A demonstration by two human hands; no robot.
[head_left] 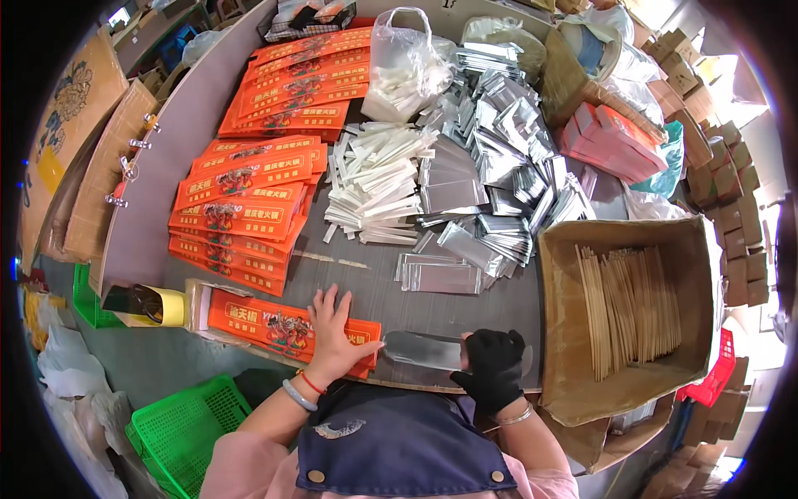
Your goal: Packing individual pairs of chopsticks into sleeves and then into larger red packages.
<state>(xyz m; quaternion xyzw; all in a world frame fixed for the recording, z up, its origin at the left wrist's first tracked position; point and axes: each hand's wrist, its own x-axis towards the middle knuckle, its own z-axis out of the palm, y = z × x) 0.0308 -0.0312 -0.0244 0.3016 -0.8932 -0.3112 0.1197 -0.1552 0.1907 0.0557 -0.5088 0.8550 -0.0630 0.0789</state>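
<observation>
My bare left hand (335, 333) lies with fingers spread on an orange-red printed paper sleeve (262, 320) near the table's front edge. Its thumb reaches the sleeve's right end, by the tip of a clear, shiny flat packet (420, 350). At that packet's other end, my right hand (492, 366), in a black glove, has its fingers closed on it. The packet lies flat on the dark tabletop. What is inside it cannot be made out. Further back are fanned stacks of orange-red sleeves (241, 195), a heap of white paper-wrapped strips (374, 183) and many silver packets (440, 277).
A cardboard box (698, 308) of wooden chopsticks stands at the right. Behind the heaps sits a clear plastic bag (403, 71). Pink-red packs (611, 141) lie at the back right. A grey panel (179, 108) borders the left. A green basket (187, 424) sits below the table.
</observation>
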